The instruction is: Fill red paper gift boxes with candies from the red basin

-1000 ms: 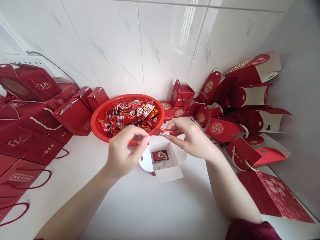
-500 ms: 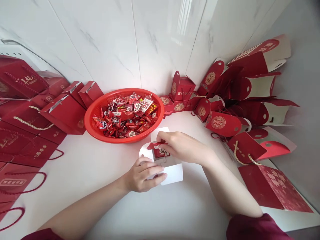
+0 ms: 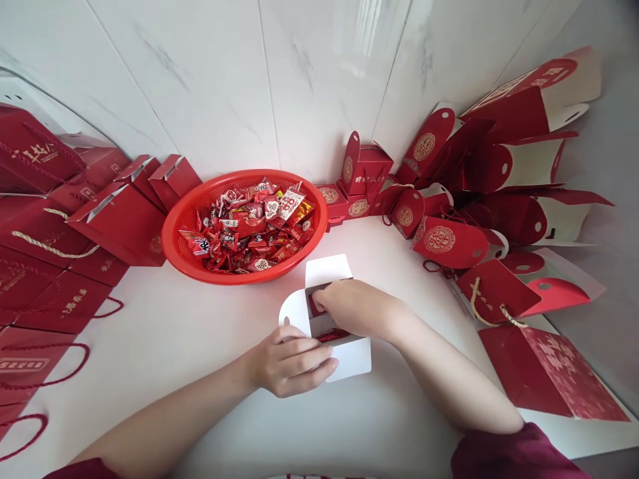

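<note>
A small carton box (image 3: pixel 306 318) with white inner flaps stands open on the table in front of me. My left hand (image 3: pixel 294 362) is closed round its near left side, thumb at the rounded flap and fingers along the near wall. My right hand (image 3: pixel 357 306) reaches down into the box from the right, its fingers bent and partly hidden by the hand and the walls. At those fingertips a red wrapped candy (image 3: pixel 313 306) shows inside. Another red packet (image 3: pixel 332 335) lies along the near inner wall.
A red plastic basket (image 3: pixel 172 256) heaped with wrapped candies stands behind the box. Red gift boxes with cord handles (image 3: pixel 74 306) are stacked at the left. More red boxes (image 3: pixel 442 241), several with lids up, line the right side. A tiled wall (image 3: pixel 214 80) closes the back.
My right hand has gone lower into the box, taking the red candy packet from the opening down inside. The box has tilted and shifted slightly towards me, my left hand still on it.
</note>
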{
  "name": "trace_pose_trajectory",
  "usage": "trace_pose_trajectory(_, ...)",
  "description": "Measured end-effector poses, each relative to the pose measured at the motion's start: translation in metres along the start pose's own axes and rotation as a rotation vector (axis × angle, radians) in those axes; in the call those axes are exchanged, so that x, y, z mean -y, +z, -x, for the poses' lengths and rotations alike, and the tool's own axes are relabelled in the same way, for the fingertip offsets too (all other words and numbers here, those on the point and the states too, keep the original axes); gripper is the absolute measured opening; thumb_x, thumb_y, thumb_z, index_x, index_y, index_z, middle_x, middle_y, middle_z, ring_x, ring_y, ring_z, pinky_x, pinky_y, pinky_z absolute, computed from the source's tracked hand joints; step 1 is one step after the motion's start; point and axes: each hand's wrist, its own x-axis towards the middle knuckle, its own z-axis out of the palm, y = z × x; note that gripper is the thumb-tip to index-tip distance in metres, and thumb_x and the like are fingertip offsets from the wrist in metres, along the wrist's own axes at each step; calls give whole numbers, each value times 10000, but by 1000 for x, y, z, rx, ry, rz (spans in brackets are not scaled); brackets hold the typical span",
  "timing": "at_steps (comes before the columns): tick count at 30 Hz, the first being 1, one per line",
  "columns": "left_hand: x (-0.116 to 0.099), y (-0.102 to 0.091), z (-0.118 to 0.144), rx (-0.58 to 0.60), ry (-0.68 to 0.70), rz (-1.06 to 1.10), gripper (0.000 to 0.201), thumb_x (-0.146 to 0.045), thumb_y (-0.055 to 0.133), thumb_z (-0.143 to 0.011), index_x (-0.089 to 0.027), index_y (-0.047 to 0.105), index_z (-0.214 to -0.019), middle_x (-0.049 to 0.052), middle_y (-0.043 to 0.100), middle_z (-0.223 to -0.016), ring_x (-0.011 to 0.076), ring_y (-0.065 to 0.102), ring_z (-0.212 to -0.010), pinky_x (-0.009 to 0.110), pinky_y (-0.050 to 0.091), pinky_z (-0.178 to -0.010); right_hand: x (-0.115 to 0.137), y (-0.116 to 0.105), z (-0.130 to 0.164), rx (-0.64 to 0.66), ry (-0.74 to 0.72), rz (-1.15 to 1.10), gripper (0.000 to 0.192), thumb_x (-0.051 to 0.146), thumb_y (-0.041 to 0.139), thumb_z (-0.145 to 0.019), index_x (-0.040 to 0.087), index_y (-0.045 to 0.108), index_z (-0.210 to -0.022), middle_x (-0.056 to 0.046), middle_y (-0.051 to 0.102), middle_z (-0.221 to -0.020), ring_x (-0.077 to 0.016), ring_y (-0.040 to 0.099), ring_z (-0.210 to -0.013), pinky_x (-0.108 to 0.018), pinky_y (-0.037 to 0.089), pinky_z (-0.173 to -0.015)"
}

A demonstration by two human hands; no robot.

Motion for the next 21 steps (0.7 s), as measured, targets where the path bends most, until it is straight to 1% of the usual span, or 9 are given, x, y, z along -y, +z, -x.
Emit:
trace_pose_trajectory(2,0,0,0,1,4,-9,123,-136,715,-773,-216,746,-861,-10,721,-962,104,643,-832,262,476,-720,0,0,0,-18,-3,-23,178,68,487,-849,175,629,-858,-38,688,-802,-136,563,-588,-243,268,-489)
trace_pose_trajectory(5,-1,0,-1,2,14,-20,118,-144,720,-770,-227,751,-848,-20,719,-963,97,638,-831,252,479,-708,-4,2,3,-19,-15,-20,175,100,492,-872,172,640,-809,-29,662,-722,-118,503,-527,-249,249,-483)
trace_pose_trajectory(7,-1,0,-1,-1,21,-21,112,-142,716,-776,-229,750,-838,-22,717,-958,94,637,-825,248,479,-709,-6,4,2,41,-74,-17,212,125,495,-877,168,657,-748,-29,641,-666,-118,477,-510,-256,243,-484)
trace_pose_trajectory(9,0,0,-1,0,28,-16,108,-137,709,-784,-224,747,-835,-17,715,-955,95,637,-825,251,478,-717,-7,8,0,134,-160,-41,242,140,490,-880,168,683,-736,-35,645,-664,-124,484,-529,-261,248,-488)
trace_pose_trajectory(11,0,0,0,1,33,-14,106,-132,713,-784,-220,741,-835,-10,714,-961,101,640,-832,259,478,-729,-7,11,-4,206,-214,-47,279,144,458,-900,165,713,-787,-51,669,-710,-137,516,-579,-265,261,-500)
trace_pose_trajectory(14,0,1,2,9,25,-27,110,-135,720,-782,-229,728,-838,-6,715,-978,112,646,-856,269,483,-741,-7,13,-10,264,-226,-34,326,188,411,-933,141,728,-875,-82,696,-782,-166,559,-653,-273,287,-512)
trace_pose_trajectory(17,0,2,2,16,6,-36,117,-145,720,-780,-236,731,-853,-8,715,-987,111,651,-878,263,488,-734,-9,8,-13,338,-216,-153,286,243,454,-908,153,713,-991,-74,716,-878,-174,597,-710,-254,334,-510)
trace_pose_trajectory(19,0,2,2,15,3,-34,131,-147,720,-778,-232,738,-877,-7,713,-996,109,653,-894,260,490,-729,-11,4,-14,387,-229,-225,287,222,501,-866,166,691,-1073,-67,722,-952,-176,626,-760,-240,360,-515)
trace_pose_trajectory(21,0,2,1,15,2,-31,148,-147,717,-778,-223,743,-902,-3,713,-1005,109,652,-909,261,493,-729,-12,4,-16,406,-224,-235,323,184,531,-835,169,678,-1121,-69,723,-990,-183,644,-796,-233,375,-522)
